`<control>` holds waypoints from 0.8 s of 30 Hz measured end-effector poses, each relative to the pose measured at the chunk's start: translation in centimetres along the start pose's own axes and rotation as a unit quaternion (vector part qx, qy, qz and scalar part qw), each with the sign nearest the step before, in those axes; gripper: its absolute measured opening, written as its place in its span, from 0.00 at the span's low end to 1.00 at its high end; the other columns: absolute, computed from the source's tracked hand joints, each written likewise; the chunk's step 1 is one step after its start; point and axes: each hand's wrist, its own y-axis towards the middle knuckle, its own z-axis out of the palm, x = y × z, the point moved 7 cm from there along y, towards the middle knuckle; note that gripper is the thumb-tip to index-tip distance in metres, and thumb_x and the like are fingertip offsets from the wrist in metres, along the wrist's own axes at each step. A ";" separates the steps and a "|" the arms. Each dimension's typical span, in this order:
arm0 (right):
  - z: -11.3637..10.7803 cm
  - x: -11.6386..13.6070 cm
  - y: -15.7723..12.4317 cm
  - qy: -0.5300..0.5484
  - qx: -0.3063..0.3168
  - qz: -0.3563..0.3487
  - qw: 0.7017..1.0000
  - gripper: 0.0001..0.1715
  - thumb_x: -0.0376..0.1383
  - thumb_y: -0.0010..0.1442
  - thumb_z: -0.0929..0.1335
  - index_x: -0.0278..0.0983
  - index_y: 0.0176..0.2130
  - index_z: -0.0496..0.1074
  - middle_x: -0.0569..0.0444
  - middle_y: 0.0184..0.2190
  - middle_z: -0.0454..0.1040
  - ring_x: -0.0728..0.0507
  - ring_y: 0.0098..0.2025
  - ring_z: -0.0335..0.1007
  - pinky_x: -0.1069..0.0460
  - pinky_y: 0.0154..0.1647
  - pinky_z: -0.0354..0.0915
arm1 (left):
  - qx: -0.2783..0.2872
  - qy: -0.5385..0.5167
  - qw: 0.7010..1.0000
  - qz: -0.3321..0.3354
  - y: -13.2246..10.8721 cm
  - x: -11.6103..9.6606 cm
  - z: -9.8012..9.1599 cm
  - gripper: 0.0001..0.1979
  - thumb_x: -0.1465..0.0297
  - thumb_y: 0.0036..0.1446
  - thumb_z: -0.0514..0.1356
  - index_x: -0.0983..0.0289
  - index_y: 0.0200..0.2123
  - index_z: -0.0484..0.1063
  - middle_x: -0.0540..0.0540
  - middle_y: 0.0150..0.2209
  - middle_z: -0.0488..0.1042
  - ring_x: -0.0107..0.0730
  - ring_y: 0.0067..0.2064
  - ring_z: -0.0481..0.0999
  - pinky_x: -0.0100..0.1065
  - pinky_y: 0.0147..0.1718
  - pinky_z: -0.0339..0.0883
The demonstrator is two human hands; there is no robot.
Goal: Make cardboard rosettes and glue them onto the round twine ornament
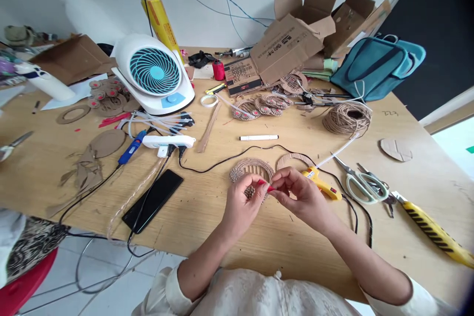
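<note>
Between the fingertips of my left hand [241, 206] and my right hand [304, 198] is a small red strip [267, 187], pinched from both sides. Its material is too small to make out. Just behind the hands lies a round twine-wrapped cardboard ring [255, 164] with a corrugated rosette [236, 174] on its left edge; my left hand hides part of it. Beyond my right hand are a yellow hot glue gun [323, 185] with a glue stick in it and a cardboard ring [294, 159], partly covered.
Scissors [365, 185] and a yellow cutter [433, 229] lie to the right, with a twine ball [347, 117] behind. A white marker [259, 138], power strip [168, 142], black phone [152, 201], blue glue gun [132, 148] and fan [155, 74] are further left. Cables cross the table.
</note>
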 end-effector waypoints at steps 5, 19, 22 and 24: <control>0.2 -0.7 -2.1 -0.054 0.001 0.032 0.998 0.18 0.43 0.63 0.70 0.39 0.50 0.70 0.53 0.33 0.75 0.47 0.33 0.68 0.52 0.33 0.64 | -0.021 -0.062 0.996 -0.066 -0.9 1.6 -0.1 0.14 0.62 0.64 0.60 0.63 0.29 0.68 0.49 0.26 0.68 0.28 0.30 0.66 0.28 0.33 0.62; 0.4 -3.0 -3.1 0.037 -0.033 0.064 0.997 0.22 0.52 0.62 0.70 0.37 0.30 0.71 0.58 0.22 0.66 0.51 0.24 0.57 0.54 0.24 0.53 | -0.023 -0.074 0.992 -0.095 -2.7 2.0 0.1 0.14 0.61 0.66 0.59 0.64 0.30 0.71 0.50 0.27 0.72 0.28 0.32 0.71 0.28 0.34 0.63; 0.3 -2.3 -3.4 0.012 -0.039 0.042 0.998 0.23 0.52 0.63 0.69 0.37 0.29 0.70 0.58 0.21 0.66 0.51 0.23 0.57 0.54 0.23 0.54 | 0.000 -0.093 0.990 -0.104 -2.9 2.2 0.5 0.12 0.60 0.63 0.62 0.64 0.34 0.73 0.52 0.30 0.74 0.30 0.34 0.73 0.29 0.37 0.66; 0.5 -1.6 -3.7 -0.015 -0.030 0.023 0.999 0.21 0.50 0.64 0.68 0.37 0.30 0.70 0.57 0.22 0.67 0.51 0.24 0.58 0.54 0.25 0.55 | 0.035 -0.096 0.989 -0.107 -3.0 2.2 1.2 0.11 0.61 0.60 0.64 0.64 0.34 0.74 0.53 0.31 0.76 0.32 0.35 0.75 0.29 0.37 0.67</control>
